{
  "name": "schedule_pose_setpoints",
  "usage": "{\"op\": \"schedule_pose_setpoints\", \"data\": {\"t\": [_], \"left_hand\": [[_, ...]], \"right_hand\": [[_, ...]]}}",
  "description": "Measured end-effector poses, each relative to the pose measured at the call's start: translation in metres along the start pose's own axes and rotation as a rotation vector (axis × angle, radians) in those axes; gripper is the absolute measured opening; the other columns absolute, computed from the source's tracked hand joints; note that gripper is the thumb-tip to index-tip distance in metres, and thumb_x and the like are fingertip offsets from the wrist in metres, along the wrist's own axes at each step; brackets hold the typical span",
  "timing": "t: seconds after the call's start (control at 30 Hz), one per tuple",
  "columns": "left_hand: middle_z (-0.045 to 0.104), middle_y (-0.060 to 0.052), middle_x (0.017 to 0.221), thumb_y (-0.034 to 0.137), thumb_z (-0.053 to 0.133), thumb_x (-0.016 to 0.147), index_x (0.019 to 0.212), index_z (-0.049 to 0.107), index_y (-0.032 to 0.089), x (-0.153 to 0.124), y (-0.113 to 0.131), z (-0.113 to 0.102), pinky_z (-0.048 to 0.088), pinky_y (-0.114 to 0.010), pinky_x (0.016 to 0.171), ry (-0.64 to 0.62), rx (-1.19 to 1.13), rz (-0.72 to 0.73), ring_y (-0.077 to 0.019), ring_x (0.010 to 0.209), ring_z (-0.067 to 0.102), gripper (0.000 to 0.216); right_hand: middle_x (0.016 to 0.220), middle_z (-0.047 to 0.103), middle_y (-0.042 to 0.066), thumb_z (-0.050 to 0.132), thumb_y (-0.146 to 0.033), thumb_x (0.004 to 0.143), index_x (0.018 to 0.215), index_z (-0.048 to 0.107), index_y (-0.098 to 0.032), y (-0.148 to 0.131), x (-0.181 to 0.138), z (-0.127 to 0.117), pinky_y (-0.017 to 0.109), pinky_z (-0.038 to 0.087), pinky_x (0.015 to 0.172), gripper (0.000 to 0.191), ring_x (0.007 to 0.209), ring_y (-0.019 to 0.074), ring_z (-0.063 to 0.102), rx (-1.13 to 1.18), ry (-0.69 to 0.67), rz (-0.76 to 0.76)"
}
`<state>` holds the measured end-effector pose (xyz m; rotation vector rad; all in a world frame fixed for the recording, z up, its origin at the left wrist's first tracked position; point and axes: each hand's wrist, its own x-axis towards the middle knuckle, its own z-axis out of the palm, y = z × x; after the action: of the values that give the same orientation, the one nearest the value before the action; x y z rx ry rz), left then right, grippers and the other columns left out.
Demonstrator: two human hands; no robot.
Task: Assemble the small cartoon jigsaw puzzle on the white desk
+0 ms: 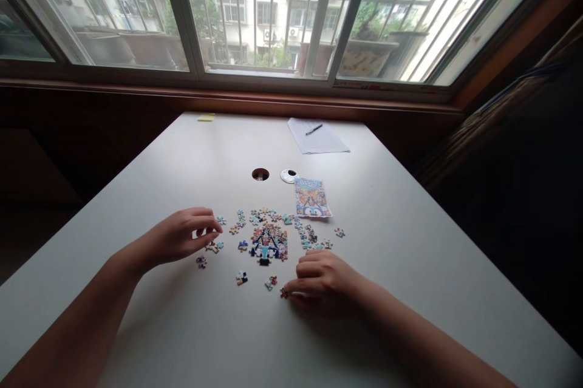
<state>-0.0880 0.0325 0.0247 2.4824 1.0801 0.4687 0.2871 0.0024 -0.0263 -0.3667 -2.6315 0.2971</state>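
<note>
A partly joined jigsaw puzzle point(269, 243) lies on the white table, with loose pieces around it. My right hand point(321, 282) is below and right of it, fingertips closed on a small puzzle piece point(283, 292) at the table top. Another loose piece point(271, 282) lies just left of those fingertips. My left hand point(189, 233) is at the left of the loose pieces, thumb and fingers bent and apart, with nothing visible between them. Close under its fingertips lie a few joined pieces point(215, 246). A colourful picture sheet point(312, 198) rests behind the puzzle on the right.
The white table point(182, 327) has a round cable hole point(260, 175), with its round cover point(289, 176) beside it. Farther back are paper sheets point(314, 139) with a pen point(314, 129) on top, and a yellow sticky note point(206, 117). A barred window point(264, 17) stands beyond.
</note>
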Motion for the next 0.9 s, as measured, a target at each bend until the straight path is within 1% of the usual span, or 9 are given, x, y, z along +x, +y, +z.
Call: {"op": "schedule_pose_setpoints", "data": {"t": [0.13, 0.23, 0.33, 0.47, 0.57, 0.67, 0.8, 0.9], "left_hand": [[0.066, -0.003, 0.085, 0.024, 0.056, 0.099, 0.104, 0.072, 0.021, -0.001, -0.015, 0.001, 0.047, -0.025, 0.065, 0.151, 0.052, 0.02, -0.0126, 0.071, 0.058, 0.017], [0.067, -0.003, 0.084, 0.026, 0.057, 0.098, 0.103, 0.073, 0.02, -0.001, -0.024, 0.001, 0.047, -0.025, 0.064, 0.243, 0.088, -0.015, -0.0128, 0.07, 0.058, 0.018], [0.067, -0.003, 0.083, 0.027, 0.056, 0.097, 0.1, 0.073, 0.019, -0.002, -0.028, 0.003, 0.048, -0.026, 0.064, 0.336, 0.126, -0.061, -0.0129, 0.068, 0.057, 0.019], [0.065, -0.003, 0.08, 0.028, 0.054, 0.098, 0.097, 0.072, 0.018, 0.001, -0.028, 0.012, 0.047, -0.027, 0.066, 0.441, 0.168, -0.114, -0.0136, 0.068, 0.055, 0.021], [0.065, -0.003, 0.081, 0.027, 0.052, 0.098, 0.098, 0.072, 0.018, 0.005, -0.026, 0.021, 0.048, -0.029, 0.07, 0.464, 0.177, -0.13, -0.0158, 0.073, 0.056, 0.021], [0.065, -0.004, 0.084, 0.025, 0.052, 0.099, 0.101, 0.072, 0.018, 0.008, -0.027, 0.027, 0.049, -0.033, 0.079, 0.483, 0.201, -0.125, -0.0186, 0.081, 0.057, 0.021], [0.067, -0.005, 0.095, 0.024, 0.053, 0.098, 0.106, 0.071, 0.02, 0.008, -0.033, 0.032, 0.046, -0.038, 0.092, 0.531, 0.257, -0.149, -0.0216, 0.092, 0.057, 0.02], [0.067, -0.006, 0.105, 0.025, 0.053, 0.098, 0.11, 0.07, 0.02, 0.007, -0.035, 0.032, 0.045, -0.041, 0.098, 0.536, 0.293, -0.187, -0.0237, 0.1, 0.057, 0.021]], "right_hand": [[0.066, 0.052, -0.002, 0.062, -0.031, 0.098, 0.102, 0.073, -0.026, 0.0, 0.001, -0.001, 0.031, 0.029, 0.061, 0.013, 0.062, 0.0136, 0.046, -0.017, 0.008, -0.016], [0.065, 0.052, -0.003, 0.063, -0.031, 0.098, 0.099, 0.074, -0.026, 0.0, 0.002, -0.003, 0.031, 0.028, 0.06, 0.012, 0.061, 0.0133, 0.045, -0.027, 0.01, -0.016], [0.065, 0.052, -0.002, 0.062, -0.031, 0.098, 0.099, 0.074, -0.026, 0.0, 0.002, -0.003, 0.031, 0.028, 0.06, 0.013, 0.061, 0.0134, 0.045, -0.031, 0.008, -0.016], [0.066, 0.053, -0.002, 0.062, -0.032, 0.099, 0.098, 0.074, -0.025, 0.001, 0.0, -0.002, 0.031, 0.029, 0.06, 0.014, 0.061, 0.0137, 0.045, -0.032, 0.01, -0.021], [0.066, 0.052, -0.002, 0.062, -0.032, 0.099, 0.098, 0.073, -0.025, 0.002, -0.001, -0.003, 0.032, 0.029, 0.06, 0.014, 0.062, 0.0138, 0.045, -0.031, 0.008, -0.015], [0.066, 0.052, -0.002, 0.062, -0.032, 0.099, 0.099, 0.073, -0.025, 0.002, -0.001, -0.004, 0.031, 0.029, 0.06, 0.013, 0.062, 0.0139, 0.045, -0.027, 0.008, -0.006], [0.066, 0.051, -0.002, 0.06, -0.031, 0.1, 0.099, 0.072, -0.024, 0.001, -0.001, -0.006, 0.031, 0.029, 0.06, 0.013, 0.062, 0.0139, 0.045, -0.031, 0.017, -0.008], [0.067, 0.053, -0.002, 0.06, -0.03, 0.1, 0.101, 0.071, -0.024, 0.0, -0.001, -0.007, 0.032, 0.03, 0.061, 0.013, 0.063, 0.0141, 0.046, -0.041, 0.009, 0.007]]}}
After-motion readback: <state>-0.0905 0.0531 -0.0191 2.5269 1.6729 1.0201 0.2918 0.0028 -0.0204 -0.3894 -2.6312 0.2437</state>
